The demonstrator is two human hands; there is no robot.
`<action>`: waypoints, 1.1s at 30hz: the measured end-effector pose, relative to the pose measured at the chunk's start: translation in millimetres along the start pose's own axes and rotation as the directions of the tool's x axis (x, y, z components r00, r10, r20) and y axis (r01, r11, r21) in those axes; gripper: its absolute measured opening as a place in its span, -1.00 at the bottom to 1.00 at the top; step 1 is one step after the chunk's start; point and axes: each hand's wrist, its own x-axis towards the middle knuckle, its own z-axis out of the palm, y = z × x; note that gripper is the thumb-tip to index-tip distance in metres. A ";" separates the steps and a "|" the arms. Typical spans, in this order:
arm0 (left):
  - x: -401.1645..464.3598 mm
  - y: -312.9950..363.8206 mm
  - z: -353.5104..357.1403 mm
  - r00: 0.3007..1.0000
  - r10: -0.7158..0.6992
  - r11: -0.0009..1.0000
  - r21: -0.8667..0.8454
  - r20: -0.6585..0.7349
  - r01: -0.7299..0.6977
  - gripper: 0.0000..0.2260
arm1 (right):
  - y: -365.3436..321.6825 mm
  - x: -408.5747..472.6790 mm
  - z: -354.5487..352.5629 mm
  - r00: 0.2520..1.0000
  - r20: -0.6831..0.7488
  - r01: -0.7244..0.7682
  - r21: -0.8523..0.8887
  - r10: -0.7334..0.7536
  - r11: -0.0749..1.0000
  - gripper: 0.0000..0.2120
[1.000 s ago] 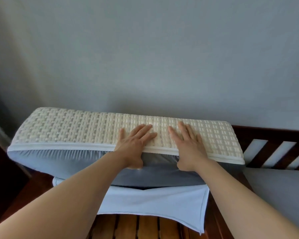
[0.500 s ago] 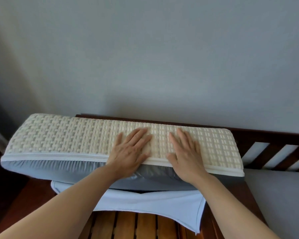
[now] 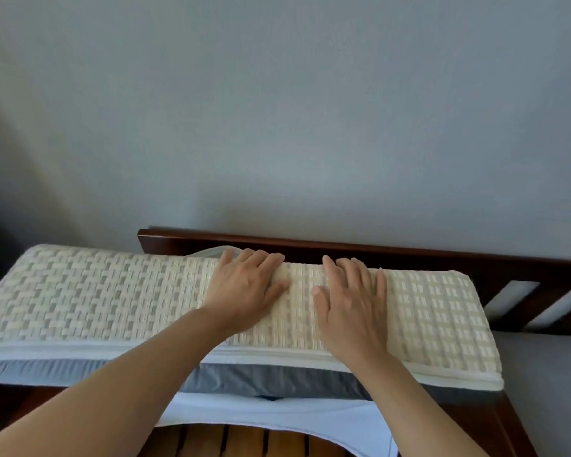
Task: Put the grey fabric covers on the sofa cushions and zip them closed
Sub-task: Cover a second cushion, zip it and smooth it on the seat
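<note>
Long cream woven-top cushion (image 3: 89, 298) with grey fabric side lies flat on dark wooden sofa frame (image 3: 409, 255), long axis left-right. Left hand (image 3: 244, 288) and right hand (image 3: 350, 305) rest mid-length, equally near, fingers extended, gripping nothing. Pale grey fabric cover (image 3: 277, 420) lies beneath near edge.

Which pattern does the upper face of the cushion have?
A cream and grey basket-weave pattern on the cushion, shown best in the head view.

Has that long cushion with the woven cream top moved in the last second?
Yes. The woven-topped cushion tipped away toward the dark wooden sofa backrest, under both hands.
</note>
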 end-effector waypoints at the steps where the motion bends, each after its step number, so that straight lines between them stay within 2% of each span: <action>1: 3.5 -4.9 0.1 1.000 0.025 1.000 -0.006 0.002 -0.025 -0.54 | -2.9 3.1 0.8 1.000 -0.003 -0.014 -0.010 0.014 1.000 -0.53; 4: 10.8 -17.3 -3.7 0.995 0.063 0.997 -0.050 0.082 -0.059 -0.47 | -8.9 8.7 2.3 0.999 -0.009 -0.049 -0.042 0.049 0.998 -0.53; 7: 13.6 -23.2 -5.0 0.987 0.061 0.998 -0.019 0.148 -0.059 -0.43 | -10.2 8.8 1.9 0.998 0.017 -0.061 -0.072 0.062 0.996 -0.54; 13: 12.0 -16.4 -9.8 0.979 0.042 0.998 0.030 0.201 -0.049 -0.60 | -13.7 6.2 0.3 0.998 0.014 -0.068 -0.056 0.069 0.996 -0.56; 17: 14.2 -0.4 -11.8 0.976 0.051 0.997 0.052 0.214 -0.063 -0.63 | -8.0 0.9 -1.1 0.997 -0.025 -0.070 -0.013 0.070 0.997 -0.59; 22: 24.4 36.9 -0.9 0.979 0.070 0.996 0.047 0.189 -0.080 -0.61 | 43.2 -2.1 -10.1 0.985 -0.008 -0.173 -0.029 0.173 0.984 -0.49; 25: 33.9 64.3 7.0 0.980 0.086 0.994 0.047 0.182 -0.096 -0.61 | 75.5 -2.1 -15.6 0.984 0.017 -0.176 -0.029 0.177 0.984 -0.45; 30: 55.4 126.8 21.8 0.987 0.061 0.996 0.055 0.148 -0.070 -0.57 | 124.4 0.4 -21.7 0.996 -0.018 -0.087 0.042 0.088 0.995 -0.52; 33: 70.8 166.1 31.0 0.992 0.003 0.997 0.076 0.126 -0.012 -0.56 | 163.9 4.0 -25.6 0.999 0.038 -0.027 0.204 0.019 0.979 -0.52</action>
